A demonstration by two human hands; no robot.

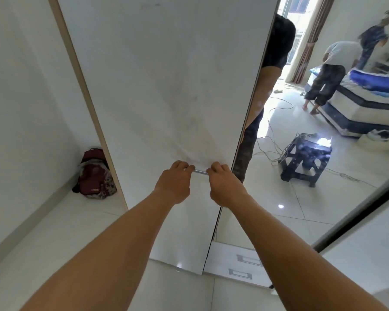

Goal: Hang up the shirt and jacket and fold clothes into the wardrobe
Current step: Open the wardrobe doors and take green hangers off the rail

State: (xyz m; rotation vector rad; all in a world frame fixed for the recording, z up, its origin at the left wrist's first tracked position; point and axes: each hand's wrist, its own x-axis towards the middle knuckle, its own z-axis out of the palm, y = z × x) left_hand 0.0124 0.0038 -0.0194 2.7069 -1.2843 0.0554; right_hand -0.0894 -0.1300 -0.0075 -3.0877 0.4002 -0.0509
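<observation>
2 hands [174,185] [226,187] on handle [200,172], white wardrobe [166,86]

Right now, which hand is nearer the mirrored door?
Right. The right hand grips the handle beside the mirrored door; the left hand grips its far end.

In front of and just left of the wardrobe's mirror [301,198], both forearms [112,248] are bare along their whole visible length. The left hand [174,184] and right hand [226,187] are bare as well. Inside the mirror, along its left edge, the person's reflection wears a black T-shirt [279,39] whose short sleeve [271,66] ends above the elbow, and lower along that same edge it shows dark trousers [245,151] with a mottled, camouflage-like pattern in brown and black.
</observation>
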